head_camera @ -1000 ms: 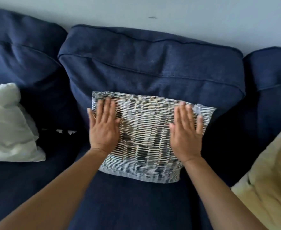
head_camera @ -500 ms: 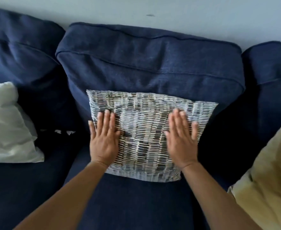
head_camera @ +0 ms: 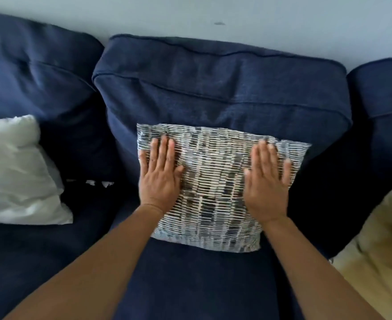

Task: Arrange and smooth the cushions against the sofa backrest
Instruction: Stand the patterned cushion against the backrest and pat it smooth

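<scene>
Both palms lie flat, fingers spread, on the patterned cushion [head_camera: 215, 188]: left hand [head_camera: 159, 179] near its left edge, right hand [head_camera: 268, 184] near its right, pressing it against the backrest [head_camera: 213, 88].

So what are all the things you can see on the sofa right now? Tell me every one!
patterned cushion: 1, grey and white woven-look print, middle of the sofa, leaning on the middle back cushion
white cushion: 1, white, left side of the seat
yellow cushion: 1, pale yellow, right edge, partly out of view
sofa back cushions: 3, navy blue, in a row against the wall; the outer two are cut off
sofa seat: 1, navy blue, under the cushions
white scraps: a few, white, in the gap beside the white cushion; too small to identify
wall: 1, light grey, behind the sofa
left hand: 1, flat on the patterned cushion's left half
right hand: 1, flat on its right half
</scene>
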